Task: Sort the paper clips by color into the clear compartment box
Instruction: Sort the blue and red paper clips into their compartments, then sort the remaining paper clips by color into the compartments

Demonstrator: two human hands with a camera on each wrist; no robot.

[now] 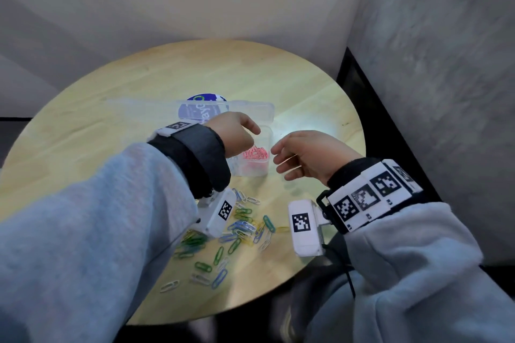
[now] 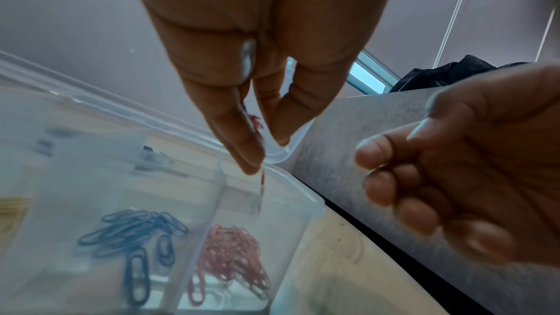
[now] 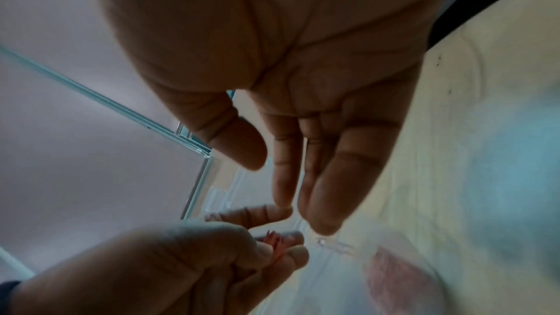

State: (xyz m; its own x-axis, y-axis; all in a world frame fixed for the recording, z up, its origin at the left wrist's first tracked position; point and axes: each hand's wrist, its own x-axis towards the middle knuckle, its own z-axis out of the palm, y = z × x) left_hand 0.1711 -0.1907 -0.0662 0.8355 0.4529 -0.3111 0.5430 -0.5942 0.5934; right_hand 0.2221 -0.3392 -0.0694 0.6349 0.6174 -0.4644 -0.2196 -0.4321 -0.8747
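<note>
nearest me, on my side of the clear compartment box [image 1: 252,170], the loose paper clips [image 1: 239,227] lay scattered on the bench [image 1: 111,108]: green, blue, yellow and white ones, some overlapping. i judged them light, stiff bent wire, slick in their coating and apt to hook into one another, so each was best pinched by its long sides between thumb and fingertip.

above the box, my left hand [image 2: 242,68] had its grip closed to a pinch on a few red clips [image 2: 256,126], one clip [image 2: 262,186] hanging from the fingertips over the right-hand compartment. just right of the box, my right hand [image 1: 309,156] hung with fingers loosely curled, holding nothing.

in the box, the right-hand compartment held a tangled heap of red clips [image 2: 233,250]; the one to its left held blue clips [image 2: 133,231]. beyond the box its lid [image 1: 223,110] stood open, over a blue round sticker [image 1: 206,98].
</note>
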